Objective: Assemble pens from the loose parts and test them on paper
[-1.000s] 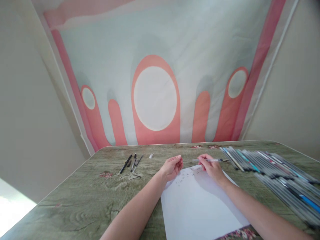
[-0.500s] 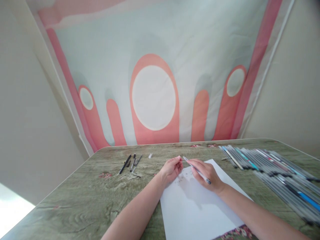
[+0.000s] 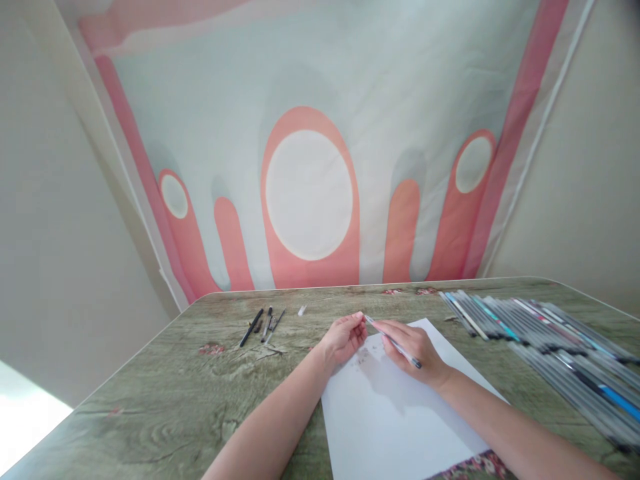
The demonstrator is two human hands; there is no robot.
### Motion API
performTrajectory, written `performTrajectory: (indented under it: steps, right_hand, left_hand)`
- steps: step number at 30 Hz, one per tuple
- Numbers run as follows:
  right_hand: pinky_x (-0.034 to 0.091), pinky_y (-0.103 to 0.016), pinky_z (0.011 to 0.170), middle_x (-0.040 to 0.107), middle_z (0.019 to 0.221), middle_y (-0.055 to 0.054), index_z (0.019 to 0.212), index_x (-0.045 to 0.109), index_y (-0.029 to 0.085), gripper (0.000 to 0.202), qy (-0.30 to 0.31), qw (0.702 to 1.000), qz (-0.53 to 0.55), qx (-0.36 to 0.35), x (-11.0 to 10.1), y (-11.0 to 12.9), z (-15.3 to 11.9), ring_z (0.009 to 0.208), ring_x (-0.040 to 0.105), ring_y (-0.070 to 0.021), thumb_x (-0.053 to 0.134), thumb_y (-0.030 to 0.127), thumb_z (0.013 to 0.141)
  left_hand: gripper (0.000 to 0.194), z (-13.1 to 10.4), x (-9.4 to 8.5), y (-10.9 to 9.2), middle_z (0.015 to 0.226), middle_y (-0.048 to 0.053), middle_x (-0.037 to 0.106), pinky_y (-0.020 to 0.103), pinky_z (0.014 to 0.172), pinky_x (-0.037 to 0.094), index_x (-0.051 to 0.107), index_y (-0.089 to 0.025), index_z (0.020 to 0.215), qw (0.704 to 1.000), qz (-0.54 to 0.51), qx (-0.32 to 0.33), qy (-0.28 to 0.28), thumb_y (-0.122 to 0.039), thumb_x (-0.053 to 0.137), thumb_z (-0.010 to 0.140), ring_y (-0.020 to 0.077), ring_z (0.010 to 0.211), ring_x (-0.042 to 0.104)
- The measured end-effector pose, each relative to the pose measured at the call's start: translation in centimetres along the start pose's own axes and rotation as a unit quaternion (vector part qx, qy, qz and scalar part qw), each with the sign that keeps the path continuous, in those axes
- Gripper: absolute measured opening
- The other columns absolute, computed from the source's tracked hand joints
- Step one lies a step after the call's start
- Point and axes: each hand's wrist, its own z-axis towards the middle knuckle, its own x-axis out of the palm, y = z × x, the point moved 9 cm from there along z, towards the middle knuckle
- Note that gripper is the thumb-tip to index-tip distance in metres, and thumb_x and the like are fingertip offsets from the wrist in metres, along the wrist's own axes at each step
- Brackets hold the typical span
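Note:
My right hand point(image 3: 413, 350) is closed round a slim pen point(image 3: 400, 345) with a clear barrel and a dark end. The pen's tip points up and left, right at the fingertips of my left hand point(image 3: 347, 339). Those left fingers are curled and pinched together; whatever they hold is too small to make out. Both hands are over the top part of a white sheet of paper point(image 3: 385, 427). Small dark specks or marks point(image 3: 364, 358) show on the paper just below my left hand.
Many grey pens or refills point(image 3: 530, 323) lie in rows at the right, with a blue one point(image 3: 617, 402) among them. A black pen point(image 3: 251, 327) and several small pen parts lie at the left. A small clear piece point(image 3: 302, 311) is near the back of the wood-patterned table point(image 3: 165, 400).
The pen's tip has come slightly closer to my left fingertips. Otherwise both hands keep nearly the same pose, and the view has shifted very slightly.

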Motion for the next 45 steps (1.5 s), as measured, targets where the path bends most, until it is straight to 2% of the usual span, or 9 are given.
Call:
performTrajectory:
  steps: [14, 23, 31, 45]
  right_hand:
    - [0.050, -0.031, 0.082, 0.062, 0.106, -0.005, 0.113, 0.054, 0.023, 0.034, -0.001, 1.000, 0.005, 0.005, -0.13, 0.10, 0.18, 0.094, 0.060, -0.0176, 0.042, 0.019, 0.082]
    - [0.050, -0.031, 0.083, 0.061, 0.106, -0.006, 0.115, 0.053, 0.023, 0.036, 0.007, 1.000, -0.006, 0.001, 0.11, -0.10, -0.07, 0.095, 0.059, -0.0174, 0.042, 0.018, 0.081]
    - [0.050, -0.031, 0.081, 0.063, 0.104, -0.006, 0.115, 0.053, 0.021, 0.035, -0.005, 1.000, -0.007, -0.012, -0.20, 0.23, 0.10, 0.093, 0.060, -0.0171, 0.041, 0.020, 0.083]
    - [0.050, -0.030, 0.079, 0.062, 0.106, -0.008, 0.115, 0.053, 0.020, 0.035, 0.001, 1.000, 0.013, -0.009, -0.35, 0.31, 0.05, 0.092, 0.060, -0.0175, 0.042, 0.017, 0.081]
  left_hand:
    - [0.006, 0.01, 0.22, 0.03, 0.064, 0.003, 0.060, 0.015, 0.058, 0.048, 0.059, -0.008, 0.073, 1.000, -0.002, 0.004, 0.023, -0.013, 0.061, 0.074, 0.0047, 0.056, 0.055]
    - [0.006, -0.02, 0.22, -0.01, 0.063, 0.002, 0.059, 0.015, 0.058, 0.048, 0.058, -0.008, 0.072, 1.000, 0.005, 0.002, 0.017, -0.014, 0.061, 0.074, 0.0045, 0.055, 0.055]
    - [0.006, -0.25, 0.35, -0.08, 0.061, 0.002, 0.058, 0.015, 0.057, 0.047, 0.058, -0.008, 0.072, 1.000, 0.021, 0.002, 0.010, -0.013, 0.061, 0.074, 0.0044, 0.053, 0.054]
    - [0.009, -0.04, 0.19, -0.19, 0.064, 0.001, 0.058, 0.016, 0.060, 0.046, 0.058, -0.010, 0.074, 0.997, 0.066, 0.019, 0.034, -0.018, 0.063, 0.073, 0.0043, 0.057, 0.054]
